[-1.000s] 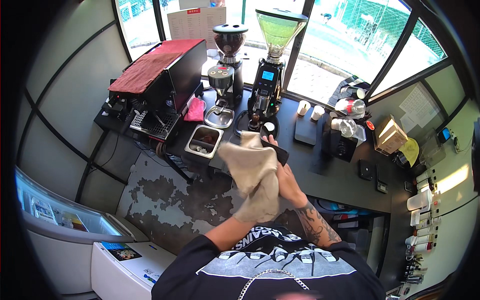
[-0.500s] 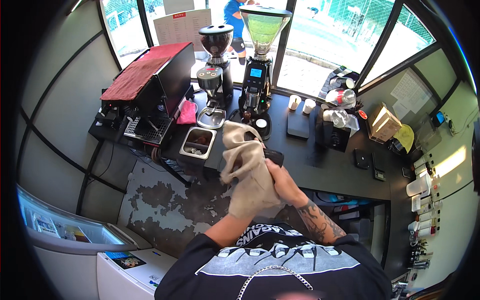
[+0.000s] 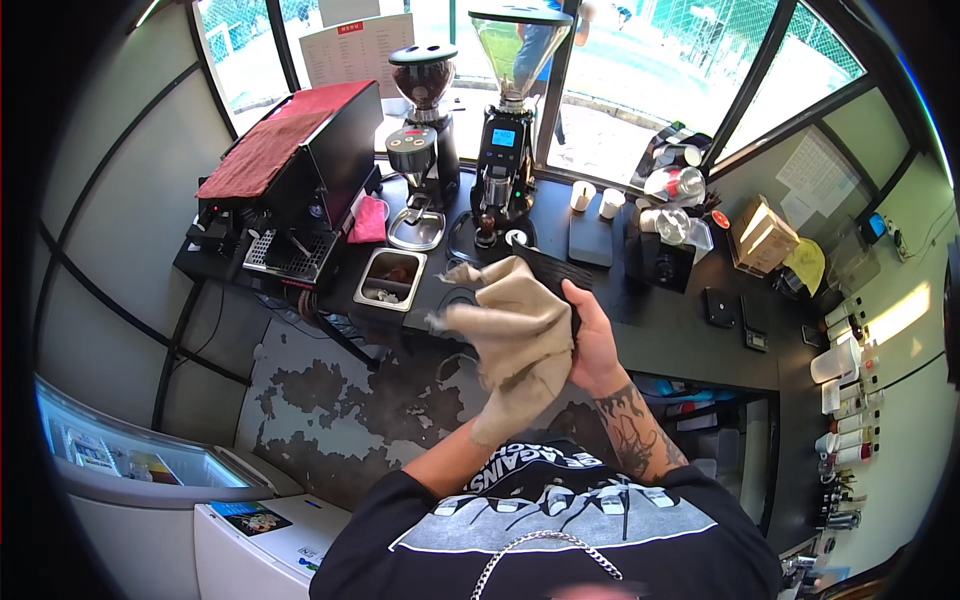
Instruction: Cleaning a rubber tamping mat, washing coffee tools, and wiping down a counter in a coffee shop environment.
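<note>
A crumpled beige cloth (image 3: 525, 325) hangs in front of my chest, over the counter's front edge. My left forearm (image 3: 450, 462) runs up into it; the cloth covers the left hand and its fingers, which appear to hold it from beneath. My right hand (image 3: 594, 338) grips a flat black ribbed piece (image 3: 556, 268), thumb along its near side. The cloth lies against this piece and hides its lower part. Just beyond stands a tall black grinder (image 3: 505, 165) with a clear hopper, a small white cup (image 3: 516, 238) near its base.
Left on the counter (image 3: 640, 340) are a coffee machine (image 3: 330, 140) under a red cloth, a second grinder (image 3: 425, 130), a pink cloth (image 3: 369, 219) and a two-part metal bin (image 3: 390, 279). Paper cups (image 3: 611, 204) and a cardboard box (image 3: 765, 240) stand rightward. A freezer (image 3: 150, 470) is behind left.
My right hand has turned and raised the black piece, so its ribbed face shows more. The cloth has shifted right and spread differently. The person outside has moved right behind the tall grinder.
</note>
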Demonstrator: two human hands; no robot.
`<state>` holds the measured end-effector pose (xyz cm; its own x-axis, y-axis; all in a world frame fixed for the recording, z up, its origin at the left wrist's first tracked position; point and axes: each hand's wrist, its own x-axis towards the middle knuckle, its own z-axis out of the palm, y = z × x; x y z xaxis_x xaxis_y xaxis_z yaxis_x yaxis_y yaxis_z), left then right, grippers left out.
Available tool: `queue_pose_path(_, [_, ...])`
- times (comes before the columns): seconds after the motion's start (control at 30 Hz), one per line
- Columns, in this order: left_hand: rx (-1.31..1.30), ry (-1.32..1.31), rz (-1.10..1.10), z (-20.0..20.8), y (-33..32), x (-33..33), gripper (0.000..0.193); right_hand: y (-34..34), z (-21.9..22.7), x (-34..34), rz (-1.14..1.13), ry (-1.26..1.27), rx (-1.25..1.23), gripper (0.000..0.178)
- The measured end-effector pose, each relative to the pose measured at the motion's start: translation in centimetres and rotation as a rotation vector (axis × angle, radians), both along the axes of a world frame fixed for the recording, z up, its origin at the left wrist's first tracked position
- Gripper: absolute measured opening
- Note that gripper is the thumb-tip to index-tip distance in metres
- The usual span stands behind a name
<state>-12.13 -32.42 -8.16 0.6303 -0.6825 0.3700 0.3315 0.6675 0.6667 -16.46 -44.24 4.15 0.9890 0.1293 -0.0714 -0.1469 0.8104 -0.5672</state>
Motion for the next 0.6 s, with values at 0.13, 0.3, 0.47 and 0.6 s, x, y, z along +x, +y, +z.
queue_pose_path(0.13, [0.690,-0.748,0.571,-2.0,2.2,0.6,0.057,0.1,-0.1,-0.7,0.000,0.098,-0.122,0.053])
queue_pose_path(0.3, [0.908,-0.728,0.398,-1.5,-1.2,1.2,0.050,-0.6,0.0,-1.1,-0.104,-0.063,-0.100,0.058])
queue_pose_path(0.47, [0.753,-0.914,0.659,1.7,-0.9,-1.0,0.059,-0.7,-0.3,-1.5,-0.188,0.015,-0.276,0.060])
queue_pose_path(0.6, [1.227,-0.943,0.345,6.1,-1.6,-2.4,0.062,-0.9,-0.2,-2.1,-0.157,-0.160,-0.200,0.062])
